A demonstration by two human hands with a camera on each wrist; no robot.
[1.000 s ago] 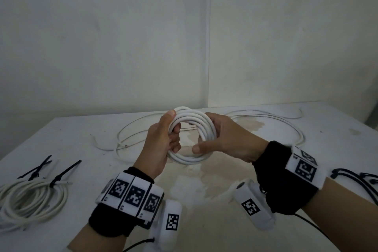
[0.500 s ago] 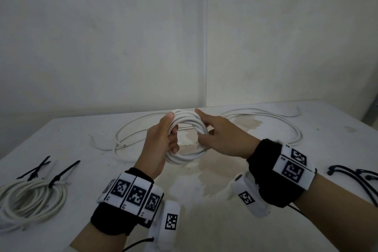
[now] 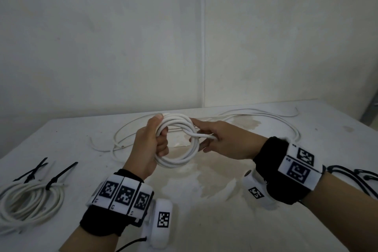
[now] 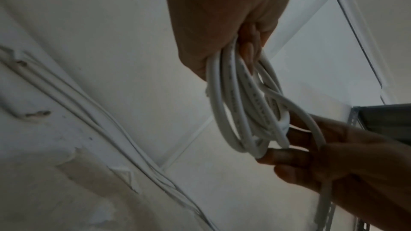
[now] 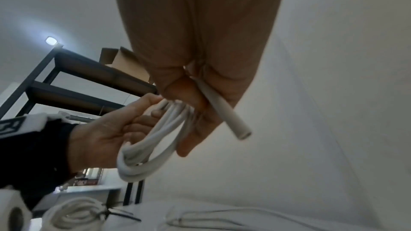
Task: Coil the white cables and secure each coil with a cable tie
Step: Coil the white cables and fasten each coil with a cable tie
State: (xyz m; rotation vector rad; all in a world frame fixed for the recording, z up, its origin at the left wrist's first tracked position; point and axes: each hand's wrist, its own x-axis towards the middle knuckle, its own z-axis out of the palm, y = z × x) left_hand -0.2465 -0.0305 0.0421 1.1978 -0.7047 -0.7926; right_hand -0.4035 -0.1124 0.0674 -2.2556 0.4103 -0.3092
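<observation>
We hold a round coil of smooth white cable (image 3: 178, 145) in the air above the stained white table (image 3: 225, 221), between both hands. Our left hand (image 3: 149, 145) is closed firmly around the coil's left side, thumb pressed on top of the strands and fingers curled through the middle of the loops. Our right hand (image 3: 223, 141) meets the coil's right side, its fingers only partly bent: the free end of the cable (image 5: 224, 110) lies across the palm, caught between thumb and fingers, with its cut tip sticking out past the hand in the right wrist view. Behind the coil, a long loose white cable (image 3: 266, 116) sprawls over the far part of the table. At the left edge rests a finished white cable bundle (image 3: 28, 202), bound with a black cable tie (image 3: 61, 174), and spare black cable ties (image 3: 32, 172) lie just behind it. Thin black cords (image 3: 353, 178) trail near the right edge.
</observation>
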